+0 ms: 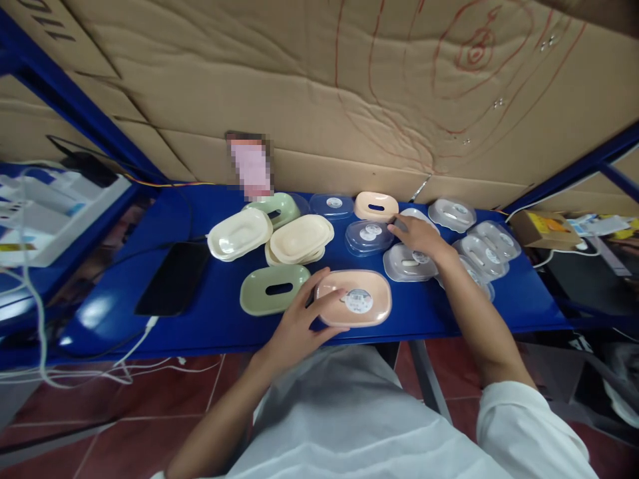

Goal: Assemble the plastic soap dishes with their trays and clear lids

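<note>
I see my left hand [294, 326] resting with spread fingers on the pink lidded soap box [355, 299] near the front edge of the blue surface [210, 319], while my right hand [418, 236], fingers loosely spread, touches a clear lid [407, 264] among crowded lids behind.

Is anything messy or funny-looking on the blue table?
Nothing is spilled or broken. The cream dishes sit in an uneven stack with edges not lined up, and the clear lids on the right overlap in a loose heap. The left hand rests on the pink dish; the right hand touches a clear lid.
</note>
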Tool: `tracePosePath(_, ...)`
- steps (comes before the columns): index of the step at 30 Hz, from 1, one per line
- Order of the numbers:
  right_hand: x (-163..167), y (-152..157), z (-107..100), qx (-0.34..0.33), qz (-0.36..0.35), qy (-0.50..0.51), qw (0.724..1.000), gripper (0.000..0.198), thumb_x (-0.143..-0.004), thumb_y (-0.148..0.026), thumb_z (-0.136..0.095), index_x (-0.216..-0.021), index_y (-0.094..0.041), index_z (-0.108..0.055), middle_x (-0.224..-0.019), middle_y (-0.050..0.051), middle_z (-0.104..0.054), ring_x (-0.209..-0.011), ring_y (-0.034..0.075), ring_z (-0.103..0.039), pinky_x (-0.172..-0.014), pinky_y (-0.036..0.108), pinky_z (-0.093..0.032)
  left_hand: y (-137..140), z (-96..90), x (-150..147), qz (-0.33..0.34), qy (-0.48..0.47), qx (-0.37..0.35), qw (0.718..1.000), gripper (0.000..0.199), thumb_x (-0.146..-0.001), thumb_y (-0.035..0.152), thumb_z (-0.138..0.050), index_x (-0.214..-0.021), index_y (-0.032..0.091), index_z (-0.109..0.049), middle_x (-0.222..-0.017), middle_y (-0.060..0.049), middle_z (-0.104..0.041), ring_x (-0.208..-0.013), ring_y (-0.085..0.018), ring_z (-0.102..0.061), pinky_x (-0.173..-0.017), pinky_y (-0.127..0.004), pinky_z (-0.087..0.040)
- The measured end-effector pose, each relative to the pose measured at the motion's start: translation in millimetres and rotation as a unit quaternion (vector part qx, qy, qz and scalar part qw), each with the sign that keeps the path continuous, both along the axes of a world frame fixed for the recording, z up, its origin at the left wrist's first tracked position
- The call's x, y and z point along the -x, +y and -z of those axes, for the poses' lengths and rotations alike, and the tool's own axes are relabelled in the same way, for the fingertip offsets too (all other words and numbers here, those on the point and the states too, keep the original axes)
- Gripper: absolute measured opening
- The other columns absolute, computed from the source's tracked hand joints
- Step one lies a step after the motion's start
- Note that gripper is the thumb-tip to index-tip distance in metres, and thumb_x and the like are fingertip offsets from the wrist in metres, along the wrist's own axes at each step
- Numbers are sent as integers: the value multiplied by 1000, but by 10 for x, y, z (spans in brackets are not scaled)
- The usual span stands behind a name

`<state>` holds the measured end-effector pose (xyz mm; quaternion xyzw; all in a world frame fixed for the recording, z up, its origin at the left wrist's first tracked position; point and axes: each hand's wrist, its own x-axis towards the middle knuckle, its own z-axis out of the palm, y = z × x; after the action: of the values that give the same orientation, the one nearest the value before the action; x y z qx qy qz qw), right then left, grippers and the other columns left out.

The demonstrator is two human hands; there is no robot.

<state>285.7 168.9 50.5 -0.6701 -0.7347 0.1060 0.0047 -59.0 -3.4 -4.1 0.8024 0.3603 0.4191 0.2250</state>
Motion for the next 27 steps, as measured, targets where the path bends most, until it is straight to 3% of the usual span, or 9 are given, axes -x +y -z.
tracePosePath(6, -21, -102, -8, -32, -56, 23, 998, 56, -110, -47, -51, -161, -26, -54, -161, 7, -61, -146, 31, -60, -120, 46, -48, -2, 18, -74, -11, 24, -23, 999, 66, -93, 26, -86, -153, 30, -59, -172, -15, -42, -157, -34, -49, -125, -50, -52)
tracePosePath(9, -61, -100, -37, -66, 32, -45, 996, 67, -102, -52, -65, -161, -24, -55, -160, 13, -62, -141, 39, -62, -113, 53, -52, -19, 66, -83, -9, 42, -46, 998, 67, -93, 27, -86, -154, 29, -58, -173, -16, -41, -157, -35, -49, -124, -50, -54)
tracePosePath(13, -89, -80, -133, -59, 100, -104, 988, 42, -106, -38, -56, -140, -22, -74, -135, 16, -77, -125, 37, -72, -103, 46, -55, -64, 93, -55, -14, 68, -99, 993, 66, -95, 23, -82, -156, 30, -57, -175, -15, -39, -156, -36, -50, -122, -49, -55)
tracePosePath(16, -83, -69, -197, -84, 115, -115, 983, 45, -110, -29, -42, -138, -21, -75, -131, 17, -78, -125, 35, -72, -102, 44, -54, -92, 82, -24, -24, 69, -118, 990, 69, -96, 20, -80, -159, 32, -54, -176, -15, -38, -156, -36, -51, -121, -49, -56)
tracePosePath(20, -75, -32, -211, -51, 113, -127, 984, 35, -101, -40, -66, -128, -21, -80, -128, 16, -80, -121, 35, -73, -99, 41, -55, -113, 73, 19, -29, 68, -127, 989, 74, -95, 18, -82, -161, 33, -52, -175, -16, -39, -157, -37, -50, -119, -52, -57)
tracePosePath(23, -59, -36, -243, -45, 130, -146, 980, 32, -100, -34, -67, -123, -17, -81, -125, 20, -80, -118, 36, -75, -97, 43, -56, -136, 69, 51, -33, 66, -130, 989, 70, -94, 17, -82, -158, 32, -55, -174, -17, -41, -156, -38, -51, -119, -52, -58)
tracePosePath(25, -9, -78, -299, -77, 139, -151, 976, 36, -106, -34, -57, -128, -16, -79, -125, 23, -79, -119, 38, -74, -98, 46, -55, -150, 57, 65, -41, 59, -130, 989, 66, -95, 19, -82, -155, 31, -57, -172, -17, -43, -155, -37, -52, -118, -51, -58)
tracePosePath(27, 97, -138, -351, -133, 104, -125, 978, 41, -110, -38, -49, -133, -19, -78, -128, 21, -79, -120, 39, -73, -101, 49, -54, -150, 32, 64, -64, 52, -125, 989, 64, -94, 23, -84, -152, 31, -59, -170, -17, -45, -153, -37, -54, -118, -49, -58)
